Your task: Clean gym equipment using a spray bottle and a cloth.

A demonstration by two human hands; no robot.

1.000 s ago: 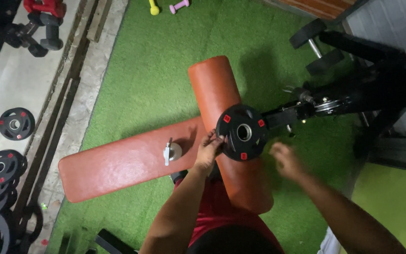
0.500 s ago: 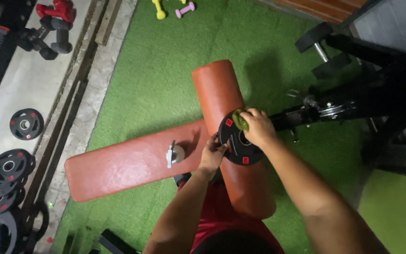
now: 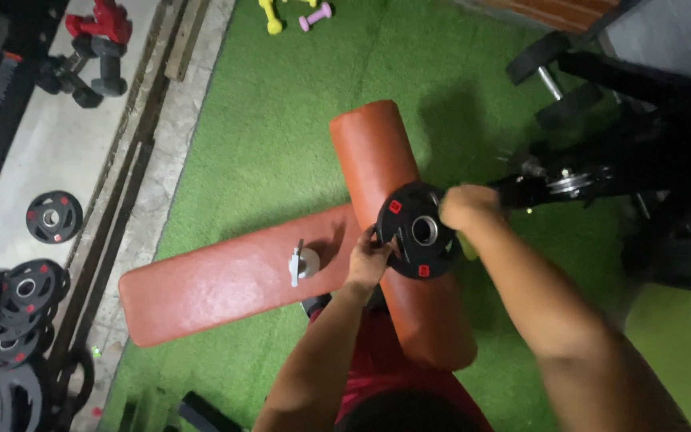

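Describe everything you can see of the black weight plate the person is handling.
The weight plate is a round black disc with a metal-ringed centre hole, grip slots and small red patches. It looks rubber-coated. It rests face-up on the orange padded bench. The left hand grips its near-left rim; the right hand is blurred at its far-right edge.

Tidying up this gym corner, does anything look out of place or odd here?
A small silver barbell collar lies loose on the orange padded bench. Black weight plates with red marks sit heaped on the floor at left, one plate lying apart.
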